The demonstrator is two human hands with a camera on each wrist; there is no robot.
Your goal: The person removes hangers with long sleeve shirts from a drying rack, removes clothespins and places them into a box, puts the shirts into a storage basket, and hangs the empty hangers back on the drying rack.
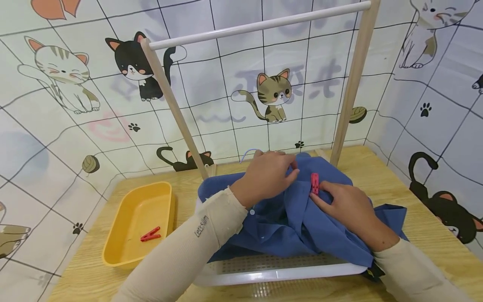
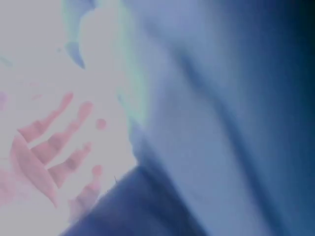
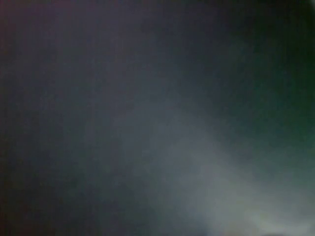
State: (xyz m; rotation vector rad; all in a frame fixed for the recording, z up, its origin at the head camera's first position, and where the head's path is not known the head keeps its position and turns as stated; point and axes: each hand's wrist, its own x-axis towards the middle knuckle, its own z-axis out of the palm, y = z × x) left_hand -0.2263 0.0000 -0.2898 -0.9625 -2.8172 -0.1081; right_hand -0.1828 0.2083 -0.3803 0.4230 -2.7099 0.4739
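A blue buttoned garment (image 1: 279, 239) lies bunched in a white plastic basket (image 1: 277, 274). My right hand (image 1: 349, 205) is over its right part, thumb and forefinger pinching a red clothespin (image 1: 315, 183) that stands upright against the cloth. Above the middle of the garment is my left hand (image 1: 266, 176), its thumb and forefinger apart with nothing seen between them. Pale, overexposed fingers (image 2: 54, 142) are spread beside blue cloth (image 2: 187, 123) in the left wrist view. The right wrist view is dark and blurred.
Left of the basket, a yellow tray (image 1: 170, 205) holds another red clothespin (image 1: 151, 235). Behind stands a wooden frame (image 1: 349, 88) with a white crossbar (image 1: 260, 26). A thin curved bluish piece (image 1: 249, 152) shows behind the left hand. Cat-patterned sheeting (image 1: 234, 105) covers the walls.
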